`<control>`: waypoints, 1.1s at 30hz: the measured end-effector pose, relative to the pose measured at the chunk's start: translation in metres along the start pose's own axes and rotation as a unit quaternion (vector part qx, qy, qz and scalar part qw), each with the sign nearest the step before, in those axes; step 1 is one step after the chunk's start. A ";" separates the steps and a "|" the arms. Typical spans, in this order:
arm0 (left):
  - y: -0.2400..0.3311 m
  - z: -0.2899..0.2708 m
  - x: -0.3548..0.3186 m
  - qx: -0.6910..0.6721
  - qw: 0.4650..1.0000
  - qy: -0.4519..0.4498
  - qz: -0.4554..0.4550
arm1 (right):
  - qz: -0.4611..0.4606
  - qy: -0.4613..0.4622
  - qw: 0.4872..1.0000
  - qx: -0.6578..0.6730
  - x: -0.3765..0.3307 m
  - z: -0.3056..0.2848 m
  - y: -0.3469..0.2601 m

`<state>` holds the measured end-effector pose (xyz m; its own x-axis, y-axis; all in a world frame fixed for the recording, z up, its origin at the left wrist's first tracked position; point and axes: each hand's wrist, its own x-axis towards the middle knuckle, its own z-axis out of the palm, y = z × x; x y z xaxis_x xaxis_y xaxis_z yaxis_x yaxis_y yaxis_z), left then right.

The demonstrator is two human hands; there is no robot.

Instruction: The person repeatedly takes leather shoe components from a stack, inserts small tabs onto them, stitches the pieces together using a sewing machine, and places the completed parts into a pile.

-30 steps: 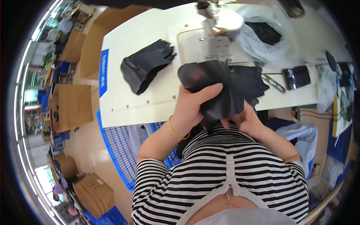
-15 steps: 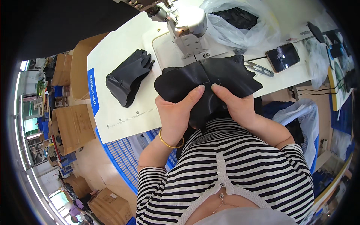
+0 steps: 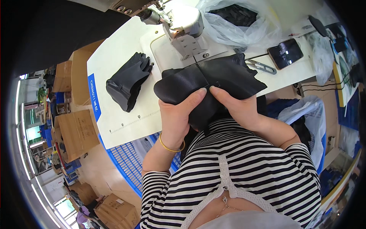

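Both of my hands grip a black leather-like piece [image 3: 228, 74] with a seam down its middle, held over the front edge of the white table. My left hand [image 3: 178, 114] has its thumb on top, left of the seam, and its fingers hidden underneath. Just right of the seam presses the thumb of my right hand [image 3: 240, 108], its fingers also beneath the piece. Beyond the piece stands a sewing machine [image 3: 187, 38], with a dark thread running from it toward the seam. Another folded black piece [image 3: 129, 82] lies on the table to the left.
A clear plastic bag [image 3: 217, 28] of black pieces lies at the back. Metal thread snips [image 3: 263, 66] and a phone [image 3: 286, 53] are at the right. Below the table edge are a blue basket [image 3: 126, 162] and a bag-lined bin [image 3: 318, 114]. Cardboard boxes [image 3: 76, 133] stand on the left.
The view has shifted slightly. My hands keep hold of the black piece, with the thumbs still beside the seam; the piece's right part looks a little more spread.
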<state>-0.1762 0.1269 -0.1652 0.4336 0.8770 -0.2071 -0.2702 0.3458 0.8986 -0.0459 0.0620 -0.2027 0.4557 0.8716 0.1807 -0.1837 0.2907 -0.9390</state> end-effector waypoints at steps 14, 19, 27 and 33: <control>-0.004 0.001 -0.002 0.020 0.999 0.005 0.049 | -0.004 -0.017 1.000 -0.010 -0.003 -0.002 -0.001; -0.005 0.003 -0.002 0.011 0.999 0.013 0.043 | -0.016 -0.009 1.000 -0.010 -0.003 -0.002 0.000; -0.006 0.001 0.000 0.023 0.999 0.016 0.044 | -0.006 -0.025 1.000 -0.005 -0.003 -0.004 -0.002; -0.004 0.002 0.002 0.035 0.998 0.021 0.039 | -0.012 -0.002 0.999 0.039 0.000 -0.003 0.001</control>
<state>-0.1720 0.1267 -0.1687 0.3759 0.9144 -0.1500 -0.2413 0.2529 0.9369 -0.0432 0.0612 -0.2045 0.4574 0.8653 0.2050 -0.2398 0.3420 -0.9086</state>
